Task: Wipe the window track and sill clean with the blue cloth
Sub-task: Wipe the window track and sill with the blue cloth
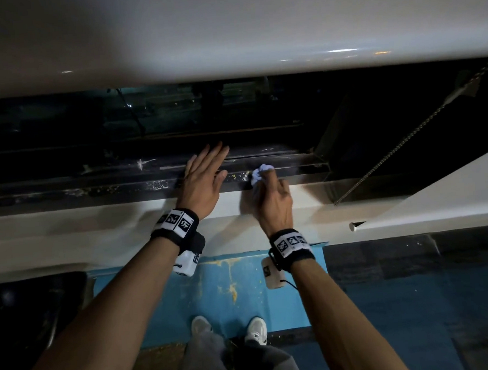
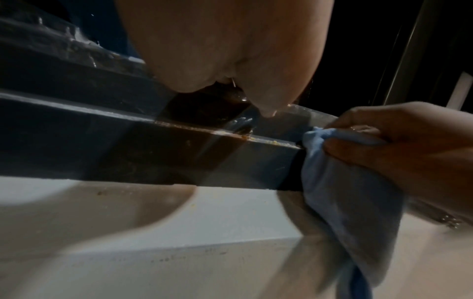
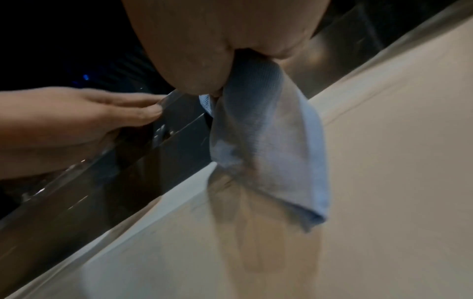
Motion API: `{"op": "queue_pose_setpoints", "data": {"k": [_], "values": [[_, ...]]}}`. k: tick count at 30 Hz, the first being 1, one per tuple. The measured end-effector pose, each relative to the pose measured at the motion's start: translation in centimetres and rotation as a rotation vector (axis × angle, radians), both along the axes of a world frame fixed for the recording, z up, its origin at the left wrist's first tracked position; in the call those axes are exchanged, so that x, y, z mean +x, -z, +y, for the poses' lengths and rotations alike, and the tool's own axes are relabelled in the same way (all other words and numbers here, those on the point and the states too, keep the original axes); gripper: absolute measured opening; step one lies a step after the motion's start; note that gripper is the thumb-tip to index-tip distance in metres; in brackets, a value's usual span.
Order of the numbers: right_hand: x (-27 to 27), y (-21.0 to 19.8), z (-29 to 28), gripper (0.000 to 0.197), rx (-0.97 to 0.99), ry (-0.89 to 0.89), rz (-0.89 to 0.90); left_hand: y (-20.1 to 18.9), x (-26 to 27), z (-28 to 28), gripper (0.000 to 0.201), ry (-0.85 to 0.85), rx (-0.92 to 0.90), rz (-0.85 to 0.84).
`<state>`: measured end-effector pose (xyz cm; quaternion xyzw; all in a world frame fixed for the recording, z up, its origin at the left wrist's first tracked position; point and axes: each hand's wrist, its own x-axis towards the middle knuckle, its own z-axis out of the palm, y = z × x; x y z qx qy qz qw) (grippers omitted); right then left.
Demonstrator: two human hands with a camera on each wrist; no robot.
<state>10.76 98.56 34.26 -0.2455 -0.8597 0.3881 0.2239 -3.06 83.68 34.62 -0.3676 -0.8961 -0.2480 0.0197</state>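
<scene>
While left hand [image 1: 204, 184] lies flat, right hand [image 1: 274, 203] grips blue cloth [image 1: 260, 174], window track [image 1: 94, 191]

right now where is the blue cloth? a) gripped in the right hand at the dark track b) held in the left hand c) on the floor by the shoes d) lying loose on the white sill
A: the right hand grips the bunched blue cloth against the dark window track, its tail hanging over the white sill, while the left hand lies flat and holds nothing.
</scene>
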Motion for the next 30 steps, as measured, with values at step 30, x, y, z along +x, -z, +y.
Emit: {"op": "queue_pose_setpoints", "data": {"k": [30], "values": [[-0.9,1.9,0.1,0.028,0.028,-0.142,-0.053,-0.7,-2.3,-6.6,0.054,-0.069,-0.047,0.03]]}}
